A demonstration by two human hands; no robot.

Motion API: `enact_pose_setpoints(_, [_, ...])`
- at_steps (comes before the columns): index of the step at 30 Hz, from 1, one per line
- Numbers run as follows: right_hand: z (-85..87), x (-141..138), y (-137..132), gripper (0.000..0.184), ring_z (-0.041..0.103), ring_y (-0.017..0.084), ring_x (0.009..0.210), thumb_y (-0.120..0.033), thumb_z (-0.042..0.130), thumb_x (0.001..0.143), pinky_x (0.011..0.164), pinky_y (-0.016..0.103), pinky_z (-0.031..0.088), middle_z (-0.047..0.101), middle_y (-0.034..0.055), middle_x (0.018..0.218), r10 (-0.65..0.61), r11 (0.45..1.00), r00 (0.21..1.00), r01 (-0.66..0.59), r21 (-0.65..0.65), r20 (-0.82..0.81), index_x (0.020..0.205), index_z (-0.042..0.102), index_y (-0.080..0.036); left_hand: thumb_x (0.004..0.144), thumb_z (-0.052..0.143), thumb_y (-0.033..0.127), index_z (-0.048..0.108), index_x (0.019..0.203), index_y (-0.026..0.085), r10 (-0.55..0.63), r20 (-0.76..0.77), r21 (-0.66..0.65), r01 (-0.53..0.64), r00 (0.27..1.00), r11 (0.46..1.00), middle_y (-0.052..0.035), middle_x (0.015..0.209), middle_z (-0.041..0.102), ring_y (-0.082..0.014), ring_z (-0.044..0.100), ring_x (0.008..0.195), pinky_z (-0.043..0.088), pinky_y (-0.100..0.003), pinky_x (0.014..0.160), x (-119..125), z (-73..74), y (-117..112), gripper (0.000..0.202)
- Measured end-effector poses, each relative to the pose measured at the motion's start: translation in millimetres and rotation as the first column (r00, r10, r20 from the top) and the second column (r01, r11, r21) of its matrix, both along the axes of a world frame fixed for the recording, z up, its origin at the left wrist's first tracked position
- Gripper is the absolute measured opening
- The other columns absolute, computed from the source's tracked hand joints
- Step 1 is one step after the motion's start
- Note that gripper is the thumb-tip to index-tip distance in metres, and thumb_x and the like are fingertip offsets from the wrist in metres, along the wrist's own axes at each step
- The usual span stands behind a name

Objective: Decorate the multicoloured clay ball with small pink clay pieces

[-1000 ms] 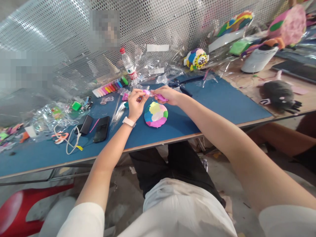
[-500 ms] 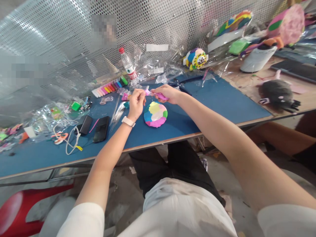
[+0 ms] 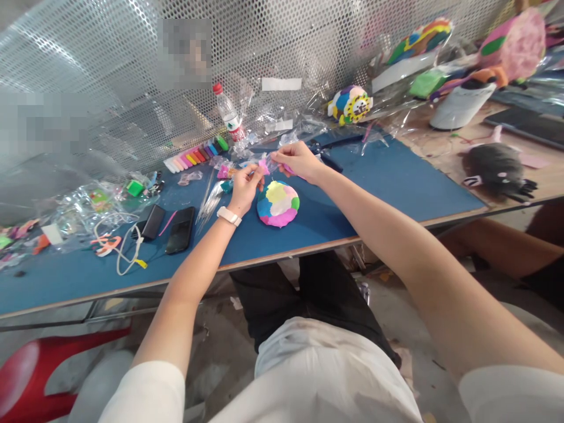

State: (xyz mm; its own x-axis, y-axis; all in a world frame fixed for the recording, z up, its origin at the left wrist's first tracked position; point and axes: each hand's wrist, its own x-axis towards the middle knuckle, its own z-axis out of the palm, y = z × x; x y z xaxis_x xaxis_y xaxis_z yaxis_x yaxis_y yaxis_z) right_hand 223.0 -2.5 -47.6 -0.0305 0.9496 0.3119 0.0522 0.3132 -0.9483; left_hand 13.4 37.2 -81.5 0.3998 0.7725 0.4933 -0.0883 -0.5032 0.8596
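My left hand (image 3: 245,188) is closed in a pinch on a piece of pink modelling clay (image 3: 264,167), which sticks out past the fingertips. Just to the right, my right hand (image 3: 300,161) is also closed, with magenta modelling clay (image 3: 288,168) partly hidden under its fingers. Something clear, perhaps plastic wrapping, shows between the two hands. Below them on the blue table lies a round shape covered in patches of coloured clay (image 3: 278,205), yellow, white, blue, green and pink. A pink packet (image 3: 224,171) rests behind my left hand.
Behind stand a red-capped bottle (image 3: 229,114) and a row of coloured clay sticks (image 3: 196,154). To the left are a black phone (image 3: 180,230) and a white cable (image 3: 124,252). A painted figure (image 3: 351,106) and a dark grey figure (image 3: 496,167) sit right. A person's leg shows at right.
My hands have moved slightly apart, widening the gap between the pink pieces. The right hand has risen a little; the left has dropped slightly. The round clay-covered shape stays put.
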Motion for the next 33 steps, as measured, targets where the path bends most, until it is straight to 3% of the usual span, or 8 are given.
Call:
enact_pose_setpoints(4, [-1.8,-1,1,0.051,0.051,0.009,0.044,-0.057,0.085,0.099,0.038,0.024,0.03,0.068,0.0026,0.063,0.01,0.999,0.999,-0.009,-0.042,0.032,0.072,0.06,-0.021,0.093,0.08,0.073,0.068,0.084,0.021,0.025,0.068,0.016,-0.026,0.997,1.0,0.0031,0.068,0.055,-0.0077,0.054,0.054,0.044,-0.022,0.051,1,1.5,-1,0.054])
enact_pose_setpoints(7, [-4.1,-1,3,0.048,0.057,0.014,0.056,-0.061,0.084,0.098,0.047,0.027,0.042,0.068,0.004,0.07,-0.088,0.996,0.991,0.09,-0.018,0.096,0.079,0.062,-0.022,0.092,0.081,0.075,0.071,0.087,0.022,0.05,0.064,-0.009,-0.05,0.997,0.999,0.0025,0.07,0.055,-0.0088,0.056,0.057,0.046,-0.022,0.05,2,1.1,-1,0.054])
enact_pose_setpoints(10, [-5.2,0,3,0.039,0.067,0.023,0.081,-0.057,0.084,0.096,0.075,0.035,0.06,0.071,0.0052,0.083,-0.333,0.942,0.926,0.317,0.114,0.176,0.095,0.065,-0.023,0.091,0.08,0.077,0.074,0.09,0.022,0.107,0.045,-0.033,-0.106,0.993,0.994,0.0016,0.073,0.057,-0.0096,0.058,0.06,0.046,-0.021,0.05,1,-0.8,0,0.056])
enact_pose_setpoints(13, [-3.0,2,1,0.032,0.069,0.03,0.105,-0.048,0.077,0.099,0.103,0.05,0.06,0.073,0.0081,0.103,-0.482,0.862,0.852,0.419,0.286,0.206,0.116,0.065,-0.023,0.088,0.082,0.079,0.073,0.087,0.021,0.154,0.047,-0.082,-0.15,0.987,0.985,0.0009,0.074,0.058,-0.0106,0.06,0.062,0.047,-0.022,0.05,1,-3.5,2,0.058])
enact_pose_setpoints(17, [1.4,-2,-5,0.039,0.065,0.035,0.123,-0.034,0.066,0.102,0.116,0.063,0.054,0.067,0.0113,0.13,-0.459,0.81,0.856,0.295,0.507,0.235,0.139,0.055,-0.023,0.087,0.088,0.073,0.07,0.083,0.02,0.112,0.112,-0.274,-0.077,0.987,0.959,0.0006,0.078,0.059,-0.0124,0.066,0.068,0.049,-0.023,0.052,2,-4.9,2,0.055])
enact_pose_setpoints(22, [-3.2,-15,-9,0.061,0.065,0.035,0.137,-0.027,0.059,0.103,0.121,0.06,0.052,0.065,0.0147,0.147,-0.254,0.814,0.893,-0.01,0.581,0.371,0.162,0.041,-0.024,0.097,0.086,0.055,0.076,0.095,0.019,-0.019,0.216,-0.494,0.126,0.976,0.861,-0.0037,0.096,0.073,-0.0122,0.071,0.077,0.058,-0.025,0.065,4,0.8,-5,0.038])
enact_pose_setpoints(26, [-10.7,-16,-5,0.072,0.064,0.037,0.145,-0.031,0.062,0.104,0.126,0.06,0.048,0.065,0.0198,0.158,-0.137,0.815,0.902,-0.132,0.564,0.41,0.171,0.037,-0.022,0.102,0.083,0.044,0.074,0.095,0.02,-0.026,0.267,-0.515,0.165,0.963,0.841,-0.0019,0.092,0.074,-0.0132,0.073,0.08,0.062,-0.028,0.075,4,6.1,-10,0.027])
enact_pose_setpoints(33, [-2.4,-10,-11,0.068,0.063,0.034,0.153,-0.027,0.061,0.106,0.127,0.055,0.051,0.065,0.0131,0.165,-0.075,0.806,0.875,-0.23,0.546,0.479,0.172,0.047,-0.027,0.084,0.1,0.045,0.072,0.092,0.02,-0.132,0.286,-0.495,0.264,0.949,0.827,0.0034,0.079,0.065,-0.0096,0.067,0.068,0.049,-0.021,0.054,-4,7.7,-8,0.038])
